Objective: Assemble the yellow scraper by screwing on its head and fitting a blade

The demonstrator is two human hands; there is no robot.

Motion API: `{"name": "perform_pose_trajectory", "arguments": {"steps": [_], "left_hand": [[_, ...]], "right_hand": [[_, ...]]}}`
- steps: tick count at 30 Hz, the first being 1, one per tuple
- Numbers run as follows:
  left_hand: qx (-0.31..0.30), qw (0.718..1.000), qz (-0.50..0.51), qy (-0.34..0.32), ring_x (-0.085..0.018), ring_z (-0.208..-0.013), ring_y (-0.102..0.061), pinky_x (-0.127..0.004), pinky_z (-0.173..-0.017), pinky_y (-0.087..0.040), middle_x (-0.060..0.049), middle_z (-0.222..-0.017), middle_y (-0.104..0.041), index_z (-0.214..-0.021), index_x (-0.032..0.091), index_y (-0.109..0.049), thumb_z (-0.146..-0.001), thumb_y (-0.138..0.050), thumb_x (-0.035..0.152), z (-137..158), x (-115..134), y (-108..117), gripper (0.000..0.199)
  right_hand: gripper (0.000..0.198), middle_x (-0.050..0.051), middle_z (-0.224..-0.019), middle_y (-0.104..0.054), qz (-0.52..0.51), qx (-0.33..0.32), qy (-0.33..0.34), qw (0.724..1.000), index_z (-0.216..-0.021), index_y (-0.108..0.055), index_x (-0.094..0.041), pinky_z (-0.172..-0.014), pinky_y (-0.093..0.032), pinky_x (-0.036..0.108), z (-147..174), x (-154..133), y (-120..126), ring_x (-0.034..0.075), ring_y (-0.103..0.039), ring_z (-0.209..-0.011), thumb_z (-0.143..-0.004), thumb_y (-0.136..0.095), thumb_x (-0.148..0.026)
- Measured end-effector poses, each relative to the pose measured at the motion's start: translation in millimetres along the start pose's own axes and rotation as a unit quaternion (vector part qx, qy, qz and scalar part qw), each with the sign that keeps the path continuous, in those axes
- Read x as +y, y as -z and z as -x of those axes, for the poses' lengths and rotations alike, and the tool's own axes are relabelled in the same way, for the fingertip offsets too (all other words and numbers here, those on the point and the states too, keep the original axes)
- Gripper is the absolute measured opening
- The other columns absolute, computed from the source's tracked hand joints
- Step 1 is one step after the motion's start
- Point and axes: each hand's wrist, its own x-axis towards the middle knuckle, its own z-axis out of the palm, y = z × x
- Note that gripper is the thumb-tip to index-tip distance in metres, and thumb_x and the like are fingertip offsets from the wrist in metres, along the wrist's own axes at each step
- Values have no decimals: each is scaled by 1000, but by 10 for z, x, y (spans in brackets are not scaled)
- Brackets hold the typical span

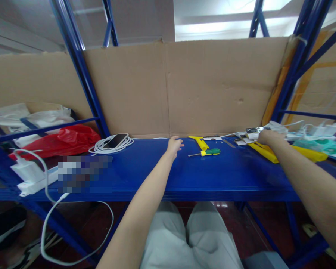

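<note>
My left hand [174,147] reaches over the blue shelf [145,175], fingers spread and nothing in them. Right of it lie a yellow T-shaped tool [198,143] and a screwdriver [211,152] with a green and yellow handle. My right hand [266,138] is closed at the pile on the right, and a small black-and-white packet [252,131] shows at its fingertips. Its palm side is hidden. Beneath that wrist are yellow pieces [264,152]. A thin metal strip [229,143] lies left of the pile.
A phone [117,140] rests on a coiled white cable [100,146]. Farther left are a red plastic bag [70,140] and a power strip [33,185] with a charger [28,170]. Cardboard [212,86] stands along the back. Green plastic [322,147] lies at right.
</note>
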Motion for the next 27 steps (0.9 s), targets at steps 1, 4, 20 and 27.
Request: {"name": "perform_pose_trajectory", "arguments": {"steps": [1, 4, 20, 27], "left_hand": [[-4, 999, -29, -17, -14, -74, -67, -21, -61, -48, -11, -100, -69, -119, 15, -54, -79, -52, 7, -13, -19, -3, 41], [-16, 980, -159, -116, -18, -81, -67, -27, -74, -50, -9, -91, -71, -103, 15, -64, -76, -53, 5, -39, -89, -14, 31], [-131, 883, -330, -308, -20, -93, -66, -30, -94, -45, -5, -87, -72, -85, 19, -74, -77, -51, 3, 38, -154, -65, 29], [-121, 904, -321, -254, -23, -109, -60, -31, -100, -41, -9, -112, -67, -108, 20, -69, -73, -62, 10, 5, -238, -68, 38]], "right_hand": [[40, 33, -112, -59, -5, -35, -9, 999, -116, -62, -3, -86, -36, 49, 63, -72, 53, 35, -54, -111, -83, -55, -24], [43, 29, -120, -57, -25, -59, 36, 997, -120, -59, -3, -91, -37, 45, 227, -355, 160, 34, -51, -117, -85, -46, -25], [37, 10, -120, -64, -191, -68, 347, 916, -118, -65, -20, -94, -43, 31, 655, -1687, -292, 24, -59, -110, -85, -50, -26], [37, 6, -119, -65, -229, -75, 416, 877, -123, -62, -22, -98, -42, 33, 738, -1681, -359, 21, -59, -111, -91, -42, -26]]}}
